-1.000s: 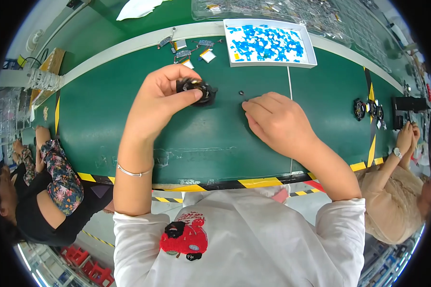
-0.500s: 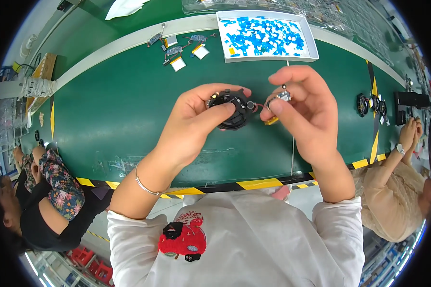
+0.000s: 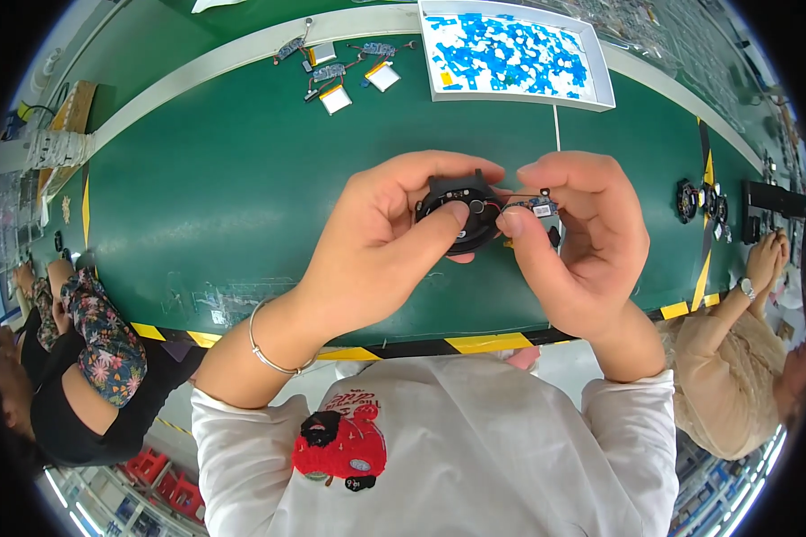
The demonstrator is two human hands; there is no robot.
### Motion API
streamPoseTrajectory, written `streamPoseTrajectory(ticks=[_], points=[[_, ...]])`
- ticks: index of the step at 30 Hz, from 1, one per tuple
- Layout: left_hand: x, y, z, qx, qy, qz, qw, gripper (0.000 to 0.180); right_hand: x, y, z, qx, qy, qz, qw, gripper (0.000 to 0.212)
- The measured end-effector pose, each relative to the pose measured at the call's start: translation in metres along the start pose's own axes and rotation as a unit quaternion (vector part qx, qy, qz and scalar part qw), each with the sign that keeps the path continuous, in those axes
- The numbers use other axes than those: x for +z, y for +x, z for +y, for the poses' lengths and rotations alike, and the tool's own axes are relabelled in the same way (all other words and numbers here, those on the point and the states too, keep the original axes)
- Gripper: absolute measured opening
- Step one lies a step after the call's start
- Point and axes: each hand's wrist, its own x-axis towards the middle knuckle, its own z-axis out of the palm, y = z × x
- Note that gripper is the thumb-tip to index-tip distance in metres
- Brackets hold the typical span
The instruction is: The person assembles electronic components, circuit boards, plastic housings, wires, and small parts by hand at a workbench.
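My left hand (image 3: 367,233) is closed around a round black plastic housing (image 3: 482,234). Its thumb presses inside the open face, and the fingers wrap the far rim. A small round metal disc (image 3: 476,206) sits in the housing near its right edge. Thin wires run from there toward a small circuit board (image 3: 543,208), pinched between the thumb and fingers of my right hand (image 3: 595,242). A bit of yellow shows by the right thumb; the rest under the board is hidden by the fingers. Both hands are over the green table (image 3: 242,197), almost touching.
Several circuit boards (image 3: 329,72) wired to silver batteries (image 3: 335,99) lie at the far left. A white box (image 3: 524,96) holds many small blue and white pieces. Black round parts (image 3: 687,200) lie at the right, near a co-worker's hands (image 3: 765,259). Another person sits at left.
Both hands have come closer together, bringing the circuit board up beside the housing. The housing has moved slightly right and turned in my left hand. The view has shifted a little.
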Motion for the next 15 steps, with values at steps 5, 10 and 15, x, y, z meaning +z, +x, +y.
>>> streamPoseTrajectory(ticks=[5, 10, 15], points=[[-0.0026, -0.0015, 0.0015, -0.015, -0.034, -0.008, 0.999, 0.026, -0.0024, -0.0004, 0.0001, -0.023, -0.004, -0.035, 0.999, 0.027], [0.0011, -0.0019, 0.0026, 0.012, -0.034, 0.02, 0.999, 0.026, -0.0008, 0.0004, -0.0024, -0.015, -0.013, -0.02, 1.0, 0.026], [0.0016, -0.002, 0.0007, 0.005, -0.008, 0.019, 1.0, 0.02, -0.0012, -0.001, -0.0023, -0.041, -0.036, -0.039, 0.998, 0.027]])
